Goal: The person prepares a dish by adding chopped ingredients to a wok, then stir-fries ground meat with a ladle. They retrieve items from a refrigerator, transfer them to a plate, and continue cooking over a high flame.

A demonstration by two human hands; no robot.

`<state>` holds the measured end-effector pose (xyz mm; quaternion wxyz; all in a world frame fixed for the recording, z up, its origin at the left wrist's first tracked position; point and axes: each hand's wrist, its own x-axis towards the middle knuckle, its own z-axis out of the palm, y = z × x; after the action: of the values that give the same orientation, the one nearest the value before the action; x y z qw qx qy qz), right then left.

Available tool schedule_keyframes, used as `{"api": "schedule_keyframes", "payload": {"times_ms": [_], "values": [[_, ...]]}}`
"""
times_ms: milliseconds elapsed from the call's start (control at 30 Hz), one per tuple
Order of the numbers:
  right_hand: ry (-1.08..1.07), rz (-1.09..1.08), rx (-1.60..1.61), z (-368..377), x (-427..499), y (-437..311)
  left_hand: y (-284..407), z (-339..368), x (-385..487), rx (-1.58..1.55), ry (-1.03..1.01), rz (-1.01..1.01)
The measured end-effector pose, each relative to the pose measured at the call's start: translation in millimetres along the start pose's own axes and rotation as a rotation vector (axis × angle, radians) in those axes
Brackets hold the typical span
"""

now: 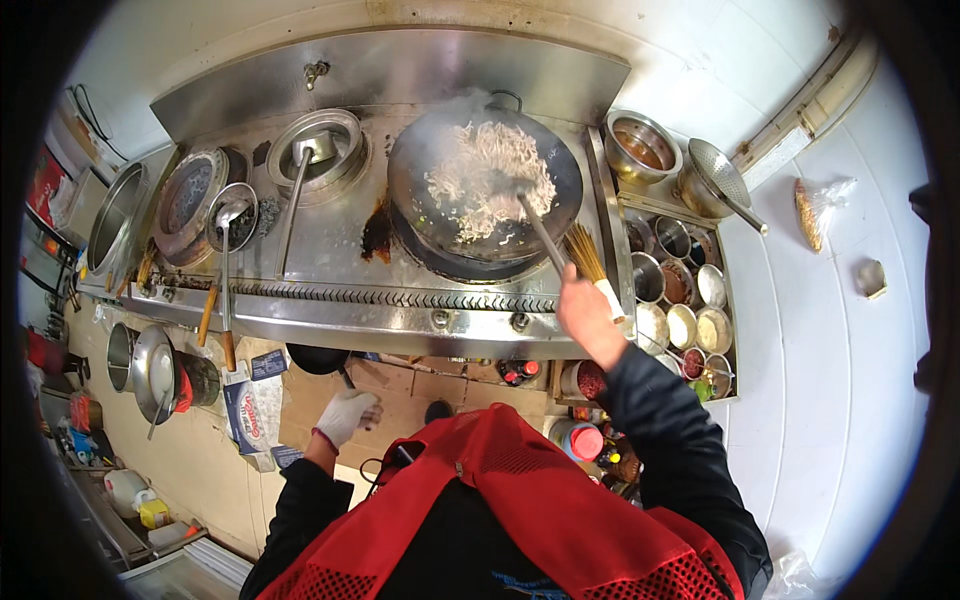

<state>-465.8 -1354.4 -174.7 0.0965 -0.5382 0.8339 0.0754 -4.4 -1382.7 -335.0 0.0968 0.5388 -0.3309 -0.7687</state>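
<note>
My right hand (585, 307) grips the handle of a metal cooking ladle or spatula (544, 232), whose dark head rests among shredded meat (491, 180) or similar pale strips. They lie in a large black wok (412, 202) on the right burner, and steam rises at its back left. Close beside my right hand a bamboo wok brush (589, 255) with a white-wrapped handle lies on the stove edge. My left hand (349, 416), in a whitish glove, hangs in front of the stove with its fingers partly curled, close to the handle of a black pan (319, 358) below the stove edge.
A pot with a ladle (315, 150) stands on the middle burner. Left of it are a mesh strainer with a ladle (234, 214) and a round lid-like vessel (191, 202). To the right stand a pot of brown liquid (643, 146), a perforated strainer (716, 172) and several seasoning bowls (681, 326).
</note>
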Motion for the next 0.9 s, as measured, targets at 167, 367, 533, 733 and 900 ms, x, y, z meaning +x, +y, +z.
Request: {"api": "schedule_keyframes", "payload": {"times_ms": [167, 367, 533, 733, 900], "values": [[0.014, -0.142, 0.235, -11.3, -4.2, 12.4, -11.0, -9.6, -11.1, 0.194, 0.03, -0.073], [-0.017, 0.201, 1.197, 17.6, 80.9, 23.6, -24.5, -12.6, -9.5, 0.414, 0.133, -0.107], [0.178, 0.167, 1.174, 18.3, 77.0, 12.2, -61.5, -16.0, -25.8, 0.282, 0.186, -0.123], [-0.254, 0.039, 1.157, -6.5, 27.0, 53.9, -86.6, -11.0, -41.6, 0.196, 0.186, -0.219], [-0.273, -0.04, 0.819, -37.7, -20.8, 102.2, -82.6, -4.4, -52.2, 0.21, 0.242, -0.134]]}}
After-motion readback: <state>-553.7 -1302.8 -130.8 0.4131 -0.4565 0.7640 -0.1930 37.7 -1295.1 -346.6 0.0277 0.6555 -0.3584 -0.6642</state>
